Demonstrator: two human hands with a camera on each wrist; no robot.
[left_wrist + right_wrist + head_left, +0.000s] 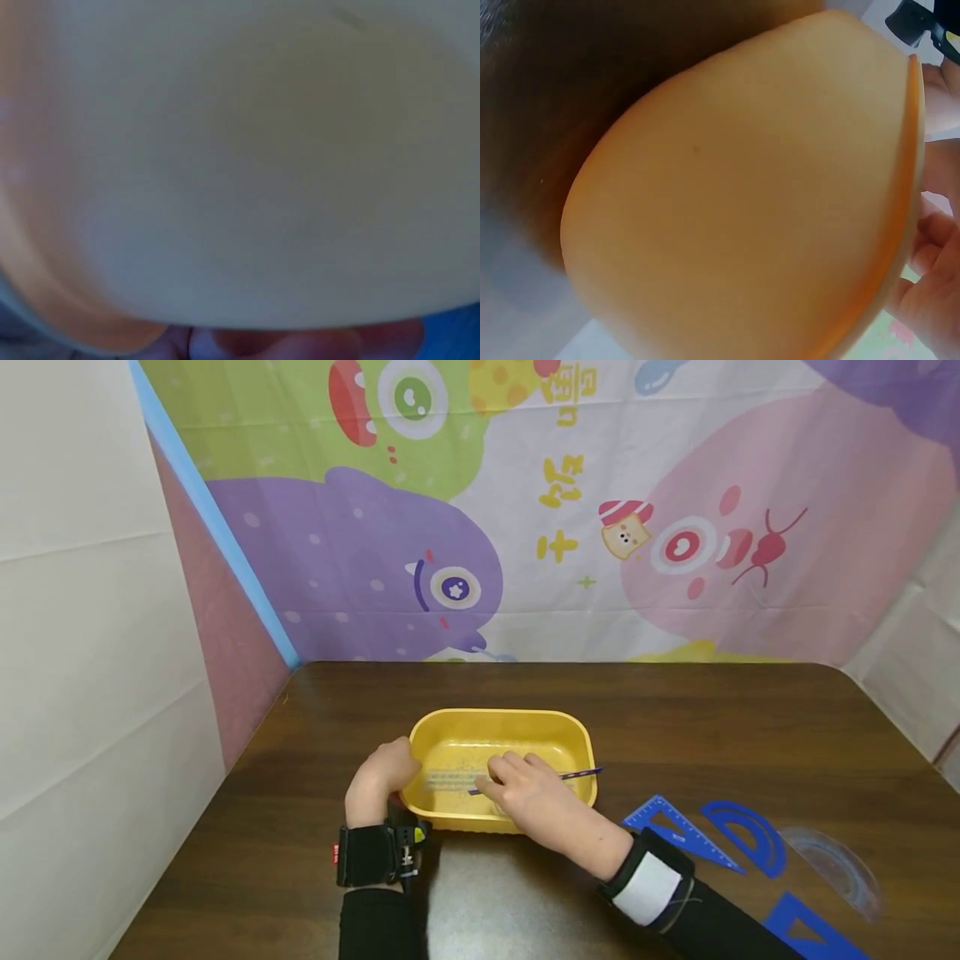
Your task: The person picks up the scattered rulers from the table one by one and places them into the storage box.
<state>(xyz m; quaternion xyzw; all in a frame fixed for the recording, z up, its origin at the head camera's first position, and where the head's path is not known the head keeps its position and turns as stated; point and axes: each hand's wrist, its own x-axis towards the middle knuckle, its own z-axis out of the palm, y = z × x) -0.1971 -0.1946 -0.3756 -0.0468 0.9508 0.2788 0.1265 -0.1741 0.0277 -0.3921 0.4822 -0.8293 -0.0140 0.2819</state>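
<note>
A yellow plastic basin (495,717) stands on the table, its wall filling most of both wrist views. At its left rim my left hand (384,774) grips the edge, with fingertips hidden by the basin in the head view. My right hand (536,797) reaches over the near rim with curled fingers and pinches a thin dark purple striped pencil (581,773). The pencil slants across the basin's opening, its right end passing over the right rim. Inside, a clear ruler (450,779) lies left of the right fingers. The right wrist view shows the right hand (934,300) beyond the rim.
Right of the basin lie a blue set square (682,835), a blue protractor (750,837) and a clear protractor (836,864). Another blue set square (813,931) sits nearer, partly behind the right sleeve. A cartoon-print cloth (540,610) hangs behind the table (712,718).
</note>
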